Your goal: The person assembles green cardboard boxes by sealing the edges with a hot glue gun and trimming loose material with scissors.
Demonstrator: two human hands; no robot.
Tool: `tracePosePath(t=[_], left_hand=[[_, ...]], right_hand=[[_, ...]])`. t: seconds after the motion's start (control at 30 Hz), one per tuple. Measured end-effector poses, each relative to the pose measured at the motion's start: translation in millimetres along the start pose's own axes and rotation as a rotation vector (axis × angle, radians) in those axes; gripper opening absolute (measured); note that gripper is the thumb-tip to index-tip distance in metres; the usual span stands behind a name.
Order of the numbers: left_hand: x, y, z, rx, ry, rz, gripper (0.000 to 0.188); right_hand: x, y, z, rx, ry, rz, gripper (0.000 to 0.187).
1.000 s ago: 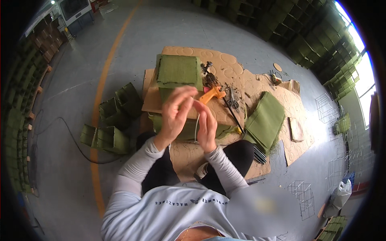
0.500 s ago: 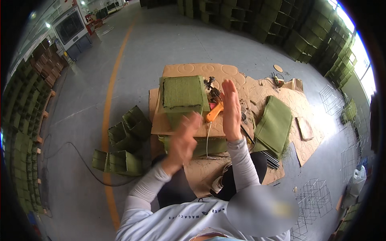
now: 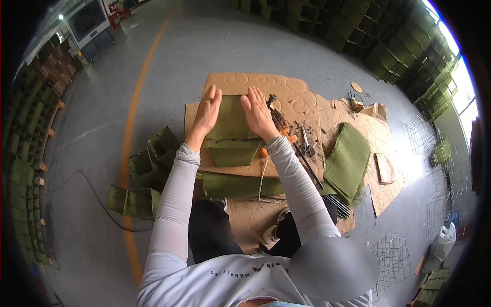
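A green fabric box [image 3: 231, 118] sits on a cardboard-topped work surface [image 3: 179, 123] in front of me, a dark seam running along its near edge. From that edge a green panel [image 3: 232, 156] slopes toward me. At the box's left side is my left hand [image 3: 207, 113], fingers straight and held together. My right hand [image 3: 258, 115] lies along the right side, its fingers also stretched out. Neither hand is curled round anything; whether the palms press the box I cannot tell. Beneath the right wrist, an orange-handled tool [image 3: 264, 152] with a pale cord is partly hidden.
Scissors [image 3: 307, 146] and a dark rod [image 3: 309, 166] lie right of the box, by dark scraps. A stack of green fabric sheets [image 3: 348, 161] is farther right. Open green boxes [image 3: 140, 166] stand on the floor at left; wire frames [image 3: 393, 256] are at lower right.
Both hands have moved forward, from raised in front of the box to its two sides. The left hand went farthest. The scissors now show beside the right forearm.
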State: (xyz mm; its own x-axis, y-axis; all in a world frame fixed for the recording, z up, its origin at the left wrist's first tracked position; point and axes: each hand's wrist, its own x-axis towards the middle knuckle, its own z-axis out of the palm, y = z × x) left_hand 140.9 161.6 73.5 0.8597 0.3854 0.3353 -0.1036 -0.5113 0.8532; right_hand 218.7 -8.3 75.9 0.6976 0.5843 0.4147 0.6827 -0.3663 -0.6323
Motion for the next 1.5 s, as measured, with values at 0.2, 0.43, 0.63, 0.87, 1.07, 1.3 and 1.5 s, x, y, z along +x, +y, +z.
tracePosePath(t=[0.2,0.43,0.63,0.87,1.07,1.3,1.5], left_hand=[[2,-67,-7,-0.263,0.05,-0.056,0.083],[-23,-42,-43,-0.031,0.103,-0.157,0.082],[-62,41,1,0.707,0.133,0.311,0.057],[-87,43,11,0.648,0.246,0.325,0.053],[-91,32,-18,-0.017,0.177,0.287,0.064],[6,33,-31,0.02,0.004,0.183,0.069],[21,3,-10,0.33,-0.014,-0.021,0.066]], right_hand=[[-3,8,12,0.511,0.06,0.133,0.072],[-16,-6,-17,0.197,0.397,0.172,0.067],[-47,-62,2,-0.339,0.24,-0.354,0.046],[-73,-49,10,-0.534,0.249,-0.333,0.052],[-64,-45,-24,0.44,0.031,-0.082,0.057],[37,-24,-18,-0.129,-0.019,-0.396,0.053],[47,-18,5,-0.324,-0.183,-0.162,0.056]])
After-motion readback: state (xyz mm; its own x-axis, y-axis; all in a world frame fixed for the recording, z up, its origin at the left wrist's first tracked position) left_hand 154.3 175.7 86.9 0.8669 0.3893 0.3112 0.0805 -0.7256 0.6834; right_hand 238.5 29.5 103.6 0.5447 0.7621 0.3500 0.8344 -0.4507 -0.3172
